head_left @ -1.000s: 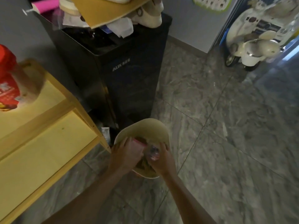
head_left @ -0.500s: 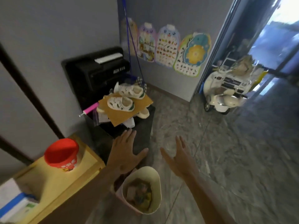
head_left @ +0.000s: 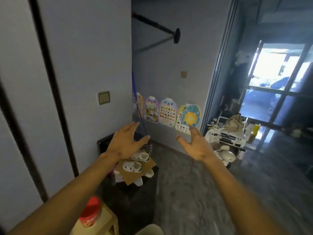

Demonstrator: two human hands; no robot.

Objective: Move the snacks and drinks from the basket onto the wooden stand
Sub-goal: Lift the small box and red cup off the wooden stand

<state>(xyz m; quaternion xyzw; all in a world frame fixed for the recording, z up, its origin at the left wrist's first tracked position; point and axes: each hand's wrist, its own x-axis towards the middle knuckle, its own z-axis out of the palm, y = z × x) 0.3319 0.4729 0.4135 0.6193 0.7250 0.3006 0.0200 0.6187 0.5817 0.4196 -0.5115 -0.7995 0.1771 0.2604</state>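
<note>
Well, the main risk I see is that the person looks across the room and not down. The basket [head_left: 149, 230] shows only as a pale piece of rim at 6 o'clock, at the very bottom edge, and what lies in it is hidden. The stand [head_left: 108, 219] is at 7 o'clock, also only a corner of it, with a blurred red tub [head_left: 90, 211] on top.

If the hands go down to the basket without the eyes, I think a forearm could knock the tub, because the left forearm passes just above it in this view. A blind reach could also catch the basket's rim and tip it on the floor.

A second danger is the cardboard [head_left: 135, 174] with small shoes [head_left: 133, 165] on the black cabinet [head_left: 135, 204]. It hangs a little over the top, just below the left hand, so a low sweep could drag it off.

The left hand [head_left: 125, 145] is raised in the air at about 8 o'clock from the middle, and the right hand [head_left: 197, 146] at about 4 o'clock. Both are wide open, with the fingers spread and a little bent and the palms turned partly toward each other. They hold nothing and touch nothing, so no snack or drink is in a hand now.
</note>
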